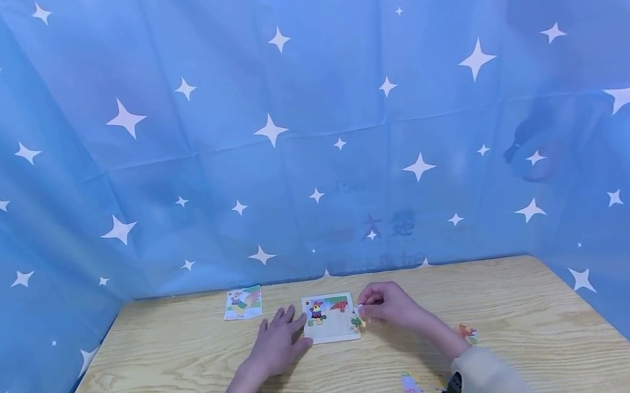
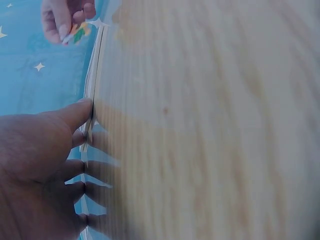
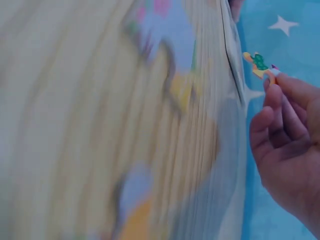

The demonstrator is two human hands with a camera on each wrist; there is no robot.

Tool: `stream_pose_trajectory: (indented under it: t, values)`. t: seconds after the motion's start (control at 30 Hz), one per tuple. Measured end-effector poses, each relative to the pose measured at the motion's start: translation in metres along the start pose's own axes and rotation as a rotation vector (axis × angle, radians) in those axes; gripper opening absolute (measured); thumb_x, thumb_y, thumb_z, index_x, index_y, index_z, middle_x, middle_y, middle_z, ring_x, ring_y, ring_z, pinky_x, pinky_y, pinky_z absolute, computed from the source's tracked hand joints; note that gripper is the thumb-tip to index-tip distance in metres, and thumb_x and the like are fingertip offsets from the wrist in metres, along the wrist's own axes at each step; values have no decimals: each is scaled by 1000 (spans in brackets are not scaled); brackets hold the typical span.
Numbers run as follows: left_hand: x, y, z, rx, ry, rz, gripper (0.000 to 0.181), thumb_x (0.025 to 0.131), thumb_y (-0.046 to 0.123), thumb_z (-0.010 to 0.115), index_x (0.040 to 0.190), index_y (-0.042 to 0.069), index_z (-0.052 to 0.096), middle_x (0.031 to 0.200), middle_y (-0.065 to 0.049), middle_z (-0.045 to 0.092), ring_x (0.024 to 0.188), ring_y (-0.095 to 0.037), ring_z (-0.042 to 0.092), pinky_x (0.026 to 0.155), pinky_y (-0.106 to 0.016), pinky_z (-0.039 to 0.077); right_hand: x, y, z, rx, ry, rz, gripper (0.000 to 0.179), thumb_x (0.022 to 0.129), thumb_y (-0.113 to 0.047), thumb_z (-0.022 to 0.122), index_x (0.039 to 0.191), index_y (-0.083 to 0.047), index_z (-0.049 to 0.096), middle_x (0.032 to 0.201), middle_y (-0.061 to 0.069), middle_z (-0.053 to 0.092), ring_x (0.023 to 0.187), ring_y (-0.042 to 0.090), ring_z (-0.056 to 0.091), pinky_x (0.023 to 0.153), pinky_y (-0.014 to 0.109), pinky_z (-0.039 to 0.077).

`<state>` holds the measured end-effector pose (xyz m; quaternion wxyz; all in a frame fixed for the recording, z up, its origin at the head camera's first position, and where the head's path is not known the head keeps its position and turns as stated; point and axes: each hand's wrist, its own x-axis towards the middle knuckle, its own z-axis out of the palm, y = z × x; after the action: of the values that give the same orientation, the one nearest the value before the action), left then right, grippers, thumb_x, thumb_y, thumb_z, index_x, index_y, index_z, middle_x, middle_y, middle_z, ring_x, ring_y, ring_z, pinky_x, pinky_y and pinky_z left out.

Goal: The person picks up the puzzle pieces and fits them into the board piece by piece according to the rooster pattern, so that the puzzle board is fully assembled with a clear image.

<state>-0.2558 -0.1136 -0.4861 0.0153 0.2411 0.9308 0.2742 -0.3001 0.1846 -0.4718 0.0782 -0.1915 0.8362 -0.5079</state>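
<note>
A white-rimmed jigsaw board [image 1: 333,333] lies on the table, with several colourful pieces fitted along its top and left. My left hand [image 1: 278,344] rests at the board's left edge, fingers spread and thumb touching its near corner. In the left wrist view the left hand [image 2: 37,155] is seen from the palm side. Above the board's right edge, my right hand [image 1: 391,307] pinches a puzzle piece [image 3: 259,65] between thumb and fingertips. This piece shows green, orange and white. The right wrist view shows the right hand [image 3: 292,135] with its other fingers curled in.
A picture card [image 1: 243,303] lies at the table's back left. Loose pieces lie on the right: an orange and green piece [image 1: 468,334] near the right forearm and a lilac piece [image 1: 411,385] nearer the front. A blue starred curtain [image 1: 305,124] stands behind the wooden table [image 1: 161,352].
</note>
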Motion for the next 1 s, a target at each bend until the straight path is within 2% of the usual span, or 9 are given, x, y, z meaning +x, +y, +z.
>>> stream_pose_trajectory:
  t: [0.27,0.6,0.83,1.0]
  values:
    - [0,5,-4,-7,-18,-50,57,103,32,64,148,0,52,157,-30,36,147,-51,27,113,-74,18,24,-13,26,-36,19,11,8,98,-7,69,103,-1,69,86,4,68,67,19,59,55,27,47]
    - [2,6,-2,7,-20,-71,55,103,32,64,148,1,54,157,-29,37,147,-51,28,113,-74,19,40,-14,43,-35,-26,27,9,98,-4,67,105,2,68,84,3,66,59,14,54,53,28,48]
    - [2,6,-2,9,-17,-70,56,102,32,65,147,1,55,157,-29,38,146,-51,29,112,-74,19,44,-14,49,-137,11,7,6,96,-2,69,101,0,70,85,2,67,69,13,61,58,27,53]
    - [2,6,-2,6,-16,-70,56,102,32,65,147,1,54,157,-29,37,147,-51,28,113,-74,19,47,-15,53,-218,34,-1,6,96,-2,69,101,-2,72,88,1,67,78,13,61,67,29,54]
